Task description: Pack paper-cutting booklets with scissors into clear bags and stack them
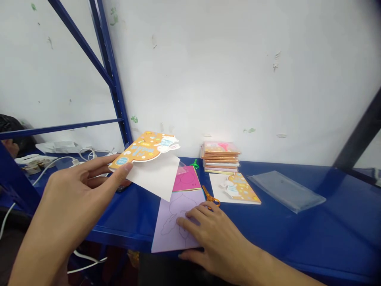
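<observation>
Nearest the camera, the left hand (70,186) and the right hand (212,238) reached in on bare forearms from the bottom of the view. The left hand was raised above the blue metal counter (297,234), its thumb and fingers pinching the edge of a folded orange pop-up card (143,149) topped by a white rabbit cut-out, and a white paper sheet (154,176) hung from beneath the card. The right hand lay flat with its fingers spread, pressing on a lilac paper sheet (168,228) marked with a pencil rabbit outline. That sheet's long axis ran forward toward the wall, tilted slightly, and the right hand was the nearer, touching it, while the card was held up to its left. Just beyond lay a magenta paper sheet (187,179), orange-handled scissors (210,197) beside the right fingertips, a stack of small cards (220,157), a matching orange card on white paper (239,188), and a clear plastic sleeve (285,190).
</observation>
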Action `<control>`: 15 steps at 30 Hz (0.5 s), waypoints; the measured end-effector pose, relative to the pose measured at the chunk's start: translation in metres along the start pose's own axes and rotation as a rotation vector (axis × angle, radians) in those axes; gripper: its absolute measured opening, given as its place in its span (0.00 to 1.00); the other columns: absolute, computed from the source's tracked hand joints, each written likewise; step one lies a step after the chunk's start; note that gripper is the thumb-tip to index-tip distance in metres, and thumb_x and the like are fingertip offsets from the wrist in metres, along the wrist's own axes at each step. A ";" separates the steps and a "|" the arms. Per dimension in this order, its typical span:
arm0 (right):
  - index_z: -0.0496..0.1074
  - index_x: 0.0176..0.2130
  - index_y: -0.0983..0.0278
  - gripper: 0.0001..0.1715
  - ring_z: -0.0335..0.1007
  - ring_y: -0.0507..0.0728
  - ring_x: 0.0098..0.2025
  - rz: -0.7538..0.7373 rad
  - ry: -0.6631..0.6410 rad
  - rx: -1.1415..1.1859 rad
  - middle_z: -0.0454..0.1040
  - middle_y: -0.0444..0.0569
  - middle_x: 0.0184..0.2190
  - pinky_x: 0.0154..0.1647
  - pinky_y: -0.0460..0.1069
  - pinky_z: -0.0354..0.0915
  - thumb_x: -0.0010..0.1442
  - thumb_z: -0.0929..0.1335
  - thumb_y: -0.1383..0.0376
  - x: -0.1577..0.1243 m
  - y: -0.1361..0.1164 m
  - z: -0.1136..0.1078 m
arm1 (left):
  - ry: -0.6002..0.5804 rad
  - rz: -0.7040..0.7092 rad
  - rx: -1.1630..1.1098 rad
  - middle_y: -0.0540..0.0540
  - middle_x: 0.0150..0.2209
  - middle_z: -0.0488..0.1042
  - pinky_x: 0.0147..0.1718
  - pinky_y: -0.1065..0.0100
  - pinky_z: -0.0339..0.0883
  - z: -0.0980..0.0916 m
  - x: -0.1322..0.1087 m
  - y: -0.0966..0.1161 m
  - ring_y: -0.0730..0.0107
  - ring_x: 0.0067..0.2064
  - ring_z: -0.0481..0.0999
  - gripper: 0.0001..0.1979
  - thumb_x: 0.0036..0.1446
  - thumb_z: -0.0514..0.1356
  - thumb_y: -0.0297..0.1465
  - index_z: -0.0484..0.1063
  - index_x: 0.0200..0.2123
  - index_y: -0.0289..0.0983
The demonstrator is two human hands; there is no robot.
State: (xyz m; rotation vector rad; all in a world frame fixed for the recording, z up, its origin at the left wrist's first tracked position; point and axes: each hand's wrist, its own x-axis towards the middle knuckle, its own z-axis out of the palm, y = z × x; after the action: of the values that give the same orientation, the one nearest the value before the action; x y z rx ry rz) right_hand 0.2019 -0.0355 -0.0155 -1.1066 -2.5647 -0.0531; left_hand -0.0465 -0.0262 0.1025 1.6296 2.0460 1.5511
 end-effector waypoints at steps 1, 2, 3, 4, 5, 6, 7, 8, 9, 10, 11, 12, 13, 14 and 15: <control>0.68 0.60 0.54 0.31 0.71 0.64 0.53 0.006 0.003 0.019 0.76 0.48 0.50 0.58 0.62 0.63 0.61 0.72 0.47 -0.001 0.000 0.000 | -0.008 -0.007 -0.009 0.51 0.28 0.84 0.35 0.62 0.78 0.000 0.001 0.000 0.59 0.31 0.83 0.33 0.43 0.67 0.54 0.81 0.48 0.41; 0.68 0.60 0.54 0.31 0.71 0.64 0.53 0.013 0.005 0.033 0.76 0.48 0.50 0.59 0.62 0.62 0.62 0.72 0.48 -0.002 -0.001 -0.001 | -0.009 -0.011 -0.005 0.51 0.29 0.84 0.36 0.62 0.78 0.000 0.002 -0.001 0.59 0.30 0.82 0.33 0.43 0.67 0.54 0.81 0.49 0.40; 0.68 0.60 0.54 0.30 0.71 0.64 0.53 0.016 0.004 0.037 0.76 0.47 0.50 0.59 0.62 0.62 0.62 0.72 0.48 -0.002 -0.002 -0.001 | -0.008 -0.012 0.006 0.51 0.28 0.84 0.37 0.61 0.78 -0.001 0.003 -0.001 0.60 0.30 0.82 0.34 0.43 0.67 0.54 0.81 0.49 0.40; 0.68 0.59 0.54 0.30 0.71 0.64 0.53 0.015 0.003 0.031 0.76 0.48 0.50 0.59 0.62 0.62 0.62 0.72 0.49 -0.003 -0.003 -0.001 | -0.010 -0.012 0.017 0.52 0.27 0.84 0.39 0.60 0.78 -0.001 0.004 -0.001 0.60 0.29 0.82 0.34 0.44 0.66 0.55 0.80 0.50 0.40; 0.69 0.58 0.55 0.29 0.72 0.64 0.52 0.011 0.003 0.018 0.76 0.48 0.50 0.59 0.62 0.62 0.62 0.72 0.49 -0.003 -0.004 -0.001 | -0.014 -0.011 0.026 0.52 0.26 0.83 0.40 0.59 0.78 -0.001 0.004 -0.001 0.59 0.30 0.82 0.35 0.44 0.66 0.55 0.80 0.51 0.41; 0.70 0.57 0.56 0.27 0.72 0.64 0.52 0.006 0.007 0.008 0.77 0.48 0.49 0.59 0.62 0.62 0.63 0.72 0.50 -0.003 -0.004 -0.002 | -0.019 -0.009 0.034 0.52 0.26 0.83 0.41 0.58 0.78 -0.002 0.004 -0.001 0.58 0.30 0.82 0.35 0.44 0.66 0.55 0.80 0.51 0.41; 0.71 0.55 0.57 0.23 0.73 0.64 0.50 0.007 0.015 0.004 0.77 0.48 0.48 0.58 0.62 0.63 0.65 0.70 0.51 -0.002 -0.005 -0.004 | -0.020 -0.004 0.040 0.52 0.25 0.83 0.41 0.58 0.78 -0.002 0.004 -0.001 0.58 0.31 0.82 0.35 0.44 0.66 0.56 0.80 0.51 0.41; 0.72 0.52 0.57 0.18 0.74 0.63 0.49 0.012 0.025 0.006 0.78 0.48 0.46 0.56 0.60 0.64 0.67 0.69 0.52 0.000 -0.004 -0.005 | -0.022 0.002 0.047 0.52 0.25 0.83 0.42 0.58 0.77 -0.002 0.004 -0.001 0.57 0.31 0.82 0.35 0.44 0.66 0.56 0.80 0.51 0.41; 0.73 0.49 0.58 0.14 0.75 0.62 0.47 0.016 0.037 0.006 0.79 0.47 0.43 0.54 0.59 0.65 0.69 0.67 0.54 0.001 -0.003 -0.007 | -0.021 0.009 0.057 0.52 0.24 0.83 0.42 0.57 0.77 -0.002 0.004 -0.002 0.57 0.32 0.82 0.35 0.44 0.65 0.56 0.80 0.50 0.41; 0.74 0.47 0.58 0.12 0.75 0.61 0.45 0.018 0.048 -0.002 0.79 0.46 0.41 0.53 0.57 0.66 0.71 0.65 0.56 0.003 -0.001 -0.007 | -0.018 0.018 0.065 0.52 0.24 0.83 0.42 0.58 0.77 -0.002 0.004 -0.002 0.57 0.31 0.81 0.34 0.45 0.65 0.56 0.80 0.50 0.41; 0.74 0.46 0.58 0.12 0.76 0.60 0.44 0.009 0.057 -0.026 0.80 0.46 0.40 0.51 0.57 0.67 0.73 0.63 0.57 0.005 0.001 -0.007 | -0.019 0.027 0.069 0.52 0.24 0.82 0.40 0.58 0.77 -0.001 0.004 -0.002 0.58 0.29 0.81 0.32 0.46 0.65 0.56 0.80 0.49 0.41; 0.74 0.46 0.59 0.13 0.77 0.60 0.43 -0.015 0.061 -0.065 0.80 0.46 0.38 0.51 0.57 0.68 0.73 0.62 0.59 0.006 0.004 -0.006 | -0.028 0.038 0.064 0.52 0.23 0.82 0.37 0.60 0.77 0.000 0.004 -0.003 0.59 0.28 0.79 0.31 0.47 0.64 0.55 0.81 0.48 0.41; 0.74 0.46 0.60 0.12 0.77 0.60 0.42 -0.059 0.062 -0.117 0.80 0.47 0.38 0.52 0.57 0.67 0.73 0.62 0.60 0.007 0.006 -0.003 | -0.035 0.049 0.053 0.52 0.24 0.82 0.33 0.62 0.76 0.001 0.004 -0.003 0.61 0.26 0.78 0.29 0.49 0.64 0.55 0.81 0.47 0.42; 0.74 0.48 0.61 0.11 0.78 0.60 0.42 -0.117 0.063 -0.176 0.80 0.48 0.38 0.54 0.57 0.67 0.73 0.63 0.62 0.007 0.008 0.001 | -0.044 0.056 0.040 0.52 0.24 0.82 0.29 0.64 0.75 0.002 0.004 -0.003 0.62 0.24 0.77 0.28 0.50 0.63 0.54 0.81 0.47 0.41; 0.73 0.50 0.63 0.10 0.78 0.60 0.42 -0.178 0.066 -0.233 0.80 0.50 0.38 0.57 0.57 0.66 0.72 0.64 0.65 0.006 0.009 0.005 | -0.049 0.058 0.027 0.51 0.25 0.82 0.26 0.66 0.73 0.004 0.004 -0.002 0.64 0.23 0.76 0.28 0.51 0.63 0.53 0.81 0.47 0.41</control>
State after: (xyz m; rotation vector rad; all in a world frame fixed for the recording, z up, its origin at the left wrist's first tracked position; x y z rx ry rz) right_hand 0.2031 -0.0237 -0.0191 -0.9314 -2.6396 -0.4342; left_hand -0.0474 -0.0204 0.1011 1.7338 2.0207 1.4926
